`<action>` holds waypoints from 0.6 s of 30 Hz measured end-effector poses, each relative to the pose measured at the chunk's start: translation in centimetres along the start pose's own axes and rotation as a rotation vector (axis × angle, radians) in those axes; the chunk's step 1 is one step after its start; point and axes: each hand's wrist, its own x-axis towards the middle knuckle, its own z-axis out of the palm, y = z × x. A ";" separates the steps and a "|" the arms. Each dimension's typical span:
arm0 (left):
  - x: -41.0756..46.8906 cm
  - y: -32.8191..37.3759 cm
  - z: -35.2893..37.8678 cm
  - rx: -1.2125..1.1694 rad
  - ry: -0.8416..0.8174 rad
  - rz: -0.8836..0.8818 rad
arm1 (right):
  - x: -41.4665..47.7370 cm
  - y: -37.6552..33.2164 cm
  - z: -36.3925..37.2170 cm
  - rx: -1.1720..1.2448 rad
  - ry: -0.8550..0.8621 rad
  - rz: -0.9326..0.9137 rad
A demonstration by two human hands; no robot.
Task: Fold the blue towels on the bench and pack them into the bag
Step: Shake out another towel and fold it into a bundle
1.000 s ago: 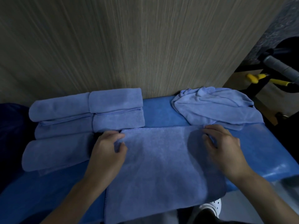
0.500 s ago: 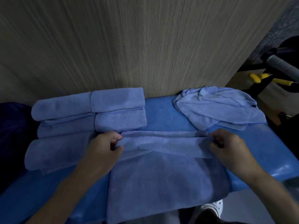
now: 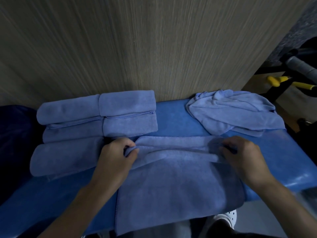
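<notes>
Blue towel [image 3: 180, 186] lies flat mid-tabletop [image 3: 175, 117], near end draped off the front; left hand [image 3: 116, 158] and right hand [image 3: 243, 157] each pinch a far corner; lifted edge runs side to side, cloth lying toward the person.

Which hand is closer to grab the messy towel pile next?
Probably the right hand. It pinches the far edge of the flat towel, just in front of the crumpled towels at the right end of the bench. The left hand pinches the other corner, beside the folded towels instead.
</notes>
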 end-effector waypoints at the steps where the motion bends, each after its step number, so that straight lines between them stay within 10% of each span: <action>1: 0.1 0.1 0.0 -0.032 0.016 -0.007 | 0.0 -0.1 -0.1 0.009 0.014 0.007; 18: -1.5 4.9 -8.7 -0.335 0.078 -0.029 | -3.6 -2.3 -7.9 0.923 0.187 0.262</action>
